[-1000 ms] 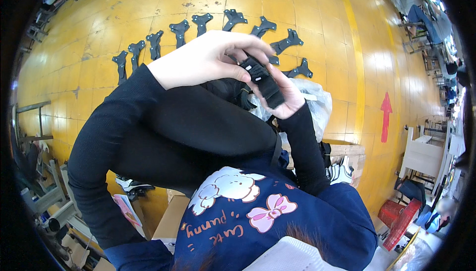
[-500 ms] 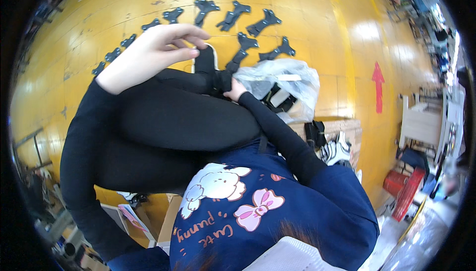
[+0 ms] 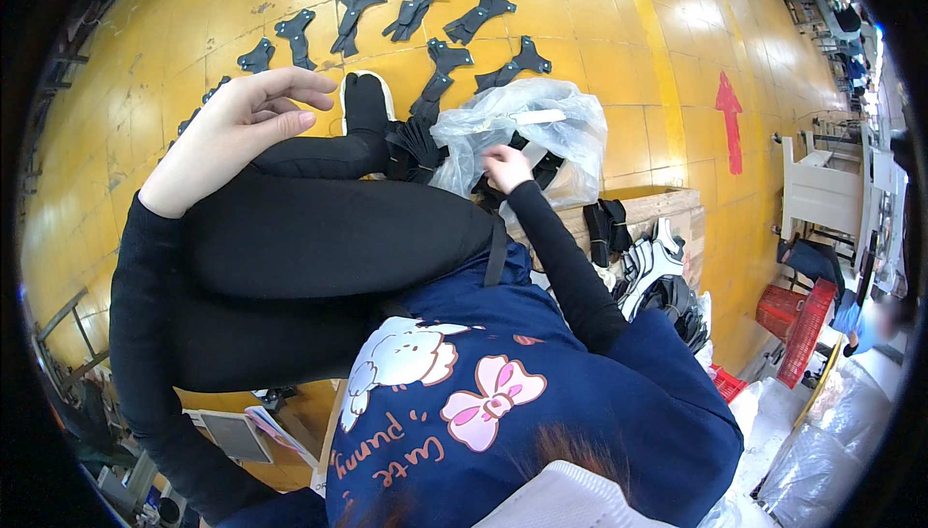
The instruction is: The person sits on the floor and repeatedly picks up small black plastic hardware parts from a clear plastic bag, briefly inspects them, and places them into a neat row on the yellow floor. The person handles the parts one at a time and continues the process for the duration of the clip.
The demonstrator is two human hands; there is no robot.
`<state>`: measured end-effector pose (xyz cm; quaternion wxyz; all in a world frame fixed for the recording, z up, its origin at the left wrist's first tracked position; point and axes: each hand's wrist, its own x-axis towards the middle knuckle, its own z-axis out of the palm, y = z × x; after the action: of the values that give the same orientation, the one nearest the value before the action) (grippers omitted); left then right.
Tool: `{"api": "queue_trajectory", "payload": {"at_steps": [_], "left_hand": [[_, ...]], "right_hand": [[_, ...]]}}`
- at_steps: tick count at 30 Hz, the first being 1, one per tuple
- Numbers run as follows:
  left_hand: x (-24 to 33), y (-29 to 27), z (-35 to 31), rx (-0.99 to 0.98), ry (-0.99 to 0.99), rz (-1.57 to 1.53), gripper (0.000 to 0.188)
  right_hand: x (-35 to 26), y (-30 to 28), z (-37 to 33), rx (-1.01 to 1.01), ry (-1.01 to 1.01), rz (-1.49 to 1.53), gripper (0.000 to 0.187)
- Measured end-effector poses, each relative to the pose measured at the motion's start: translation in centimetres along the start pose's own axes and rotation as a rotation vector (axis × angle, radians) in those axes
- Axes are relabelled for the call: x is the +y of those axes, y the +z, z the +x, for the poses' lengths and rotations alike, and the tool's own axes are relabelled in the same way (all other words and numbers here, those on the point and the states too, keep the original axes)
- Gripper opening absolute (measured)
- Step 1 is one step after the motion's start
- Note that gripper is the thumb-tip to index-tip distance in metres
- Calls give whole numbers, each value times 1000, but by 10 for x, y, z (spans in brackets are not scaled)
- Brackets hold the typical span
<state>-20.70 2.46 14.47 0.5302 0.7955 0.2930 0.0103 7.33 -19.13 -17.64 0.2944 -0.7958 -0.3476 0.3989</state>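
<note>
My left hand [image 3: 237,132] hovers above my left leg, its fingers loosely stretched and nothing in them. My right hand [image 3: 507,169] is over the near side of a clear plastic bag [image 3: 578,112], fingers curled; what they hold, if anything, is hidden. Inside the bag lie black strips and a white piece [image 3: 533,153]. Left of the bag, beside my shoe [image 3: 366,102], is a fanned bundle of black strips [image 3: 414,146]. Beyond it, several dark, branched strap pieces with small shiny studs, such as this strap piece [image 3: 358,15], lie spread in an arc on the yellow floor.
A cardboard box [image 3: 667,205] with black strap bundles [image 3: 607,228] stands right of the bag, near white and black pieces [image 3: 652,267]. Farther right are a red arrow [image 3: 729,122] on the floor, a pale table [image 3: 822,175] and red baskets [image 3: 797,330].
My right hand has left the black bundle by my shoe and moved right, over the bag. My left hand has shifted left and slightly down. The whole view has shifted a little.
</note>
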Motion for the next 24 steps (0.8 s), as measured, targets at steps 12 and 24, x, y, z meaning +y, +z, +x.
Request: {"api": "queue_trajectory", "payload": {"at_steps": [12, 24], "left_hand": [[4, 2, 3, -56, -12, -34, 28], [3, 7, 6, -101, -10, 16, 27]], "right_hand": [[99, -56, -9, -137, -139, -946, 40], [-143, -69, -56, -185, -195, 413, 23]]}}
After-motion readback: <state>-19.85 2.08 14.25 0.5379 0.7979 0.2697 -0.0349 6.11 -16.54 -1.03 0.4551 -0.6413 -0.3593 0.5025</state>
